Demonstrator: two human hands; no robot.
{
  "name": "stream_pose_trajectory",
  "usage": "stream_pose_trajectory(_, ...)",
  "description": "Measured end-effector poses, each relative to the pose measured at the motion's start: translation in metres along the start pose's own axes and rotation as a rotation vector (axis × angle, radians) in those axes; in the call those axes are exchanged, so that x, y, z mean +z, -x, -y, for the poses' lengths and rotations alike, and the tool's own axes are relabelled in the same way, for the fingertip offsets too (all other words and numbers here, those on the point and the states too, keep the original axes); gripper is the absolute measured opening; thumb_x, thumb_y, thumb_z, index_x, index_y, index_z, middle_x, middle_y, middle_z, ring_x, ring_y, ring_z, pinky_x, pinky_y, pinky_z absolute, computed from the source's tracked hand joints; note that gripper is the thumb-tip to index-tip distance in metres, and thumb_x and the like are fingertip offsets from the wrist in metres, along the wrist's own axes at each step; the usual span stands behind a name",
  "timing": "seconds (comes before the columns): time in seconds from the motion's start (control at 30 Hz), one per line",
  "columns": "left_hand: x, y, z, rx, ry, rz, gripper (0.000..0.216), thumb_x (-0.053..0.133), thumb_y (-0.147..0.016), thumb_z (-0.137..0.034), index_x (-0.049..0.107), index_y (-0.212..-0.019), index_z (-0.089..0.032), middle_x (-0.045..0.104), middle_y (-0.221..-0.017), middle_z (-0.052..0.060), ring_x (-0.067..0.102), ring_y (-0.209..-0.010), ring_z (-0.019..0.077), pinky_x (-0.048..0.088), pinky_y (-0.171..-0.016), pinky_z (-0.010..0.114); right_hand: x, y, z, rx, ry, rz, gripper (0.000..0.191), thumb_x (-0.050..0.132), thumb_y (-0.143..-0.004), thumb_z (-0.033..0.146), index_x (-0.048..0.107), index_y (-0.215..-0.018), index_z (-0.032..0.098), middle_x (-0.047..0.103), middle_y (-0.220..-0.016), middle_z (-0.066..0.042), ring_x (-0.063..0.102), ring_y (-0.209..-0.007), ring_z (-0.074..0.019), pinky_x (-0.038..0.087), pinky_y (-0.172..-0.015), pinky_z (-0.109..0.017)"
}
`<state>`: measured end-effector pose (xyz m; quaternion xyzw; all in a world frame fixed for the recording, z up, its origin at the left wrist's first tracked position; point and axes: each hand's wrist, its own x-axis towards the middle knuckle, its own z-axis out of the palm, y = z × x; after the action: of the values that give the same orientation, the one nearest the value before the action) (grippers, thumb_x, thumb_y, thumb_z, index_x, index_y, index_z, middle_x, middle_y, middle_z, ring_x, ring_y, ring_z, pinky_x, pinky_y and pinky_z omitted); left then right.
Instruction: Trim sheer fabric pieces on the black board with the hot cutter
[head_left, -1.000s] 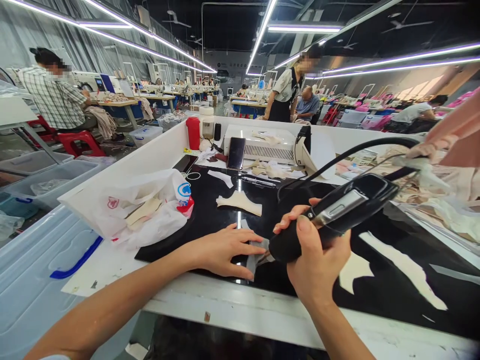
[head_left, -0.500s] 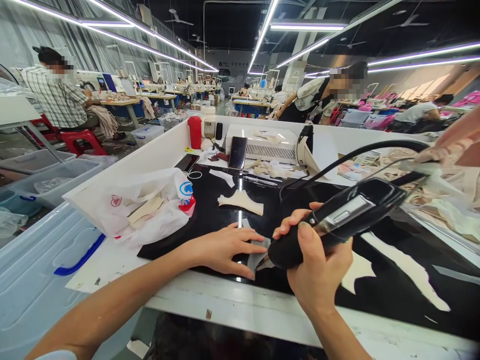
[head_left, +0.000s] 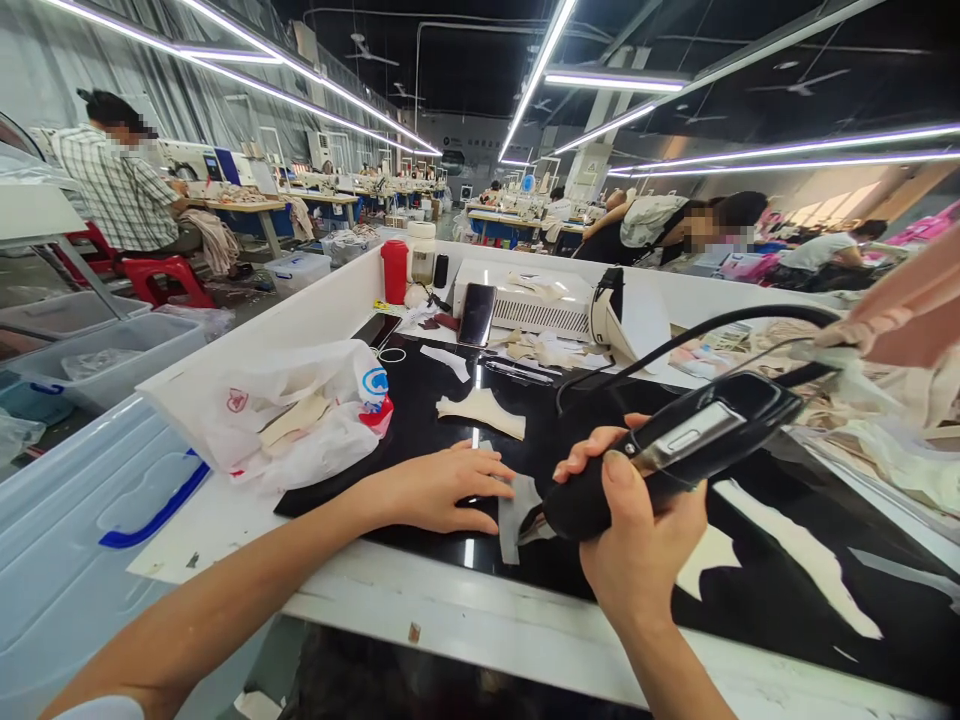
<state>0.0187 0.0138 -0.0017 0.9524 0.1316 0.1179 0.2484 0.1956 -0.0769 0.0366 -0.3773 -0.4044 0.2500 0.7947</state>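
My left hand (head_left: 454, 492) lies flat on the black work surface (head_left: 405, 420) with its fingers spread. Its fingertips reach the left edge of a thin greyish strip (head_left: 517, 510). In my right hand (head_left: 637, 540) is a black corded hand tool (head_left: 675, 445) that looks like a small iron, with a silver panel on its body. The tool's metal tip (head_left: 536, 525) points down at the strip's right side; whether it presses on it I cannot tell. Beyond my left hand lies a cream fabric piece (head_left: 482, 411).
To the left sits a white plastic bag (head_left: 300, 410) holding cream scraps. More cream pieces (head_left: 799, 555) lie right of the tool. The power cord (head_left: 697, 325) arches back. A phone (head_left: 477, 314) and a red cup (head_left: 394, 272) stand at the back. Co-workers sit or bend beyond the partition.
My left hand has shifted slightly left, baring more of the strip. The tool's tip stays by the strip, and the view has tilted a little. A person at the back right has bent lower.
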Motion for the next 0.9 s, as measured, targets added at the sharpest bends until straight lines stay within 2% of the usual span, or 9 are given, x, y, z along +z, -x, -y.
stream_pose_trajectory(0.23,0.000,0.002,0.004,0.058,-0.038,-0.107,0.021,0.072,-0.096,-0.025,0.076,-0.117,-0.021,0.071,-0.128,0.011,0.066,-0.120,0.0252,0.036,-0.118,0.046,-0.012,-0.016,0.002,-0.073,0.029,-0.042,0.042,0.086,-0.077,0.032,0.061,-0.110,0.023,0.067,-0.079,0.004,0.062,-0.060,-0.0139,0.057,-0.055,-0.030)
stream_pose_trajectory(0.37,0.001,0.001,-0.002,0.096,-0.008,-0.106,0.013,0.071,-0.097,-0.024,0.079,-0.107,-0.021,0.075,-0.113,0.007,0.067,-0.104,0.0208,0.046,-0.104,0.034,-0.022,-0.029,-0.001,-0.140,0.072,-0.095,0.042,0.086,-0.075,0.031,0.061,-0.108,0.022,0.067,-0.077,0.005,0.061,-0.059,-0.0142,0.057,-0.053,-0.029)
stream_pose_trajectory(0.5,0.005,-0.002,-0.007,0.114,0.093,-0.078,0.018,0.064,-0.102,-0.023,0.079,-0.111,-0.022,0.076,-0.101,0.005,0.066,-0.097,0.0184,0.050,-0.090,0.026,-0.028,-0.038,-0.002,-0.178,0.102,-0.113,0.040,0.084,-0.076,0.028,0.061,-0.108,0.022,0.067,-0.075,0.005,0.060,-0.058,-0.0143,0.057,-0.052,-0.030)
stream_pose_trajectory(0.67,0.011,-0.004,-0.004,0.089,0.081,-0.161,0.021,0.064,-0.101,-0.021,0.075,-0.119,-0.021,0.072,-0.119,0.009,0.064,-0.112,0.0223,0.048,-0.102,0.033,-0.019,-0.036,0.002,-0.168,0.083,-0.126,0.038,0.082,-0.077,0.029,0.060,-0.107,0.022,0.067,-0.076,0.006,0.060,-0.057,-0.0139,0.056,-0.053,-0.030)
stream_pose_trajectory(0.9,0.011,-0.003,-0.001,0.110,0.113,-0.091,0.030,0.075,-0.093,-0.024,0.073,-0.123,-0.021,0.070,-0.130,0.011,0.061,-0.121,0.0258,0.047,-0.108,0.037,0.004,-0.022,0.000,-0.114,-0.002,-0.025,0.037,0.080,-0.082,0.029,0.059,-0.111,0.024,0.066,-0.077,0.006,0.060,-0.059,-0.0133,0.055,-0.055,-0.029)
